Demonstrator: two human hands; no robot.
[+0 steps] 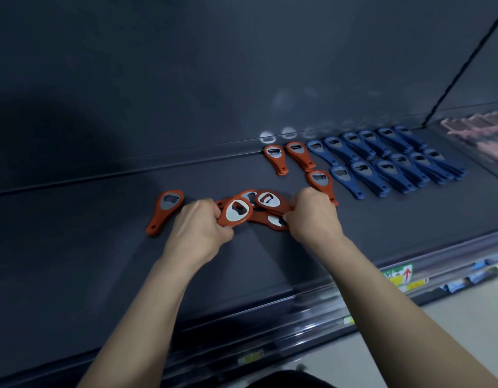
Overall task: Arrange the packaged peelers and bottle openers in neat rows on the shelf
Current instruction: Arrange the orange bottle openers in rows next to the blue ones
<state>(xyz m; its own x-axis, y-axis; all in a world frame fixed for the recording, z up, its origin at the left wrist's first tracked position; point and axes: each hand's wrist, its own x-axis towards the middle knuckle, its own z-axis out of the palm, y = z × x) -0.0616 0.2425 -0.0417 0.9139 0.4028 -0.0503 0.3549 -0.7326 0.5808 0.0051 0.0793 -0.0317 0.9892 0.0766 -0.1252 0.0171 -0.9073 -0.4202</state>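
On the dark shelf point(102, 247) lies a loose pile of orange bottle openers point(266, 218). My left hand point(199, 229) grips one orange opener point(236, 212) at the pile's left side, its metal head facing up. My right hand point(312, 217) pinches another orange opener point(268, 201) at the pile's right. A single orange opener point(165, 211) lies apart to the left. Three orange openers point(298, 155) lie in rows near the back. Blue openers point(387, 161) fill two neat rows to the right.
A clear divider point(466, 152) bounds the blue rows on the right, with pink packaged items point(482, 138) behind it. A dark back panel rises behind the shelf. The shelf's front rail carries price labels point(399, 277). A lower shelf edge and pale floor show at bottom right.
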